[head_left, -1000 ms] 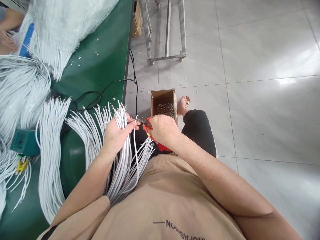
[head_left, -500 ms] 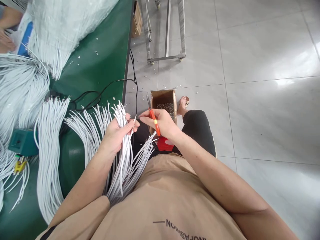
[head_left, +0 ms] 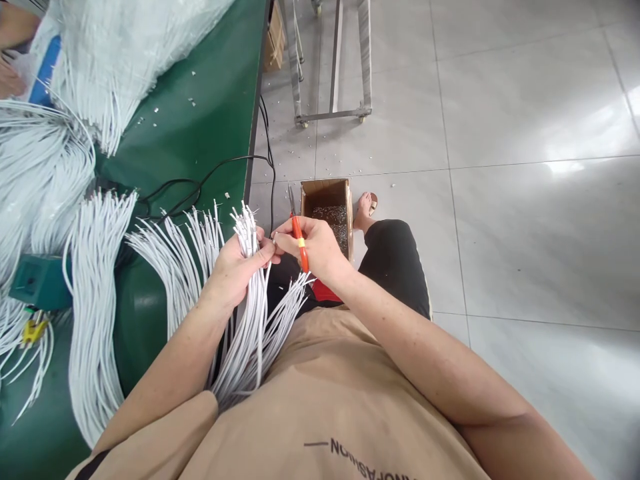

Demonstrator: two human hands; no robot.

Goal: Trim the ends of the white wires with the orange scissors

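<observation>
Now brought fingertip to fingertip, gripping bunched thin white wires (head_left: 256, 297) in the left hand (head_left: 239, 268) and orange-handled metal snips (head_left: 301, 245) (swung clear, cutting nothing) in the right hand (head_left: 320, 248).

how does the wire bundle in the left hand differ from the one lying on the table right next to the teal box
The held bundle is gripped in the left hand, while the table bundle lies on the green table. Near the tips, the held bundle is squeezed narrow; the table bundle spreads wider there. Both are white wires with their visible tips pointing away from the person.
</observation>
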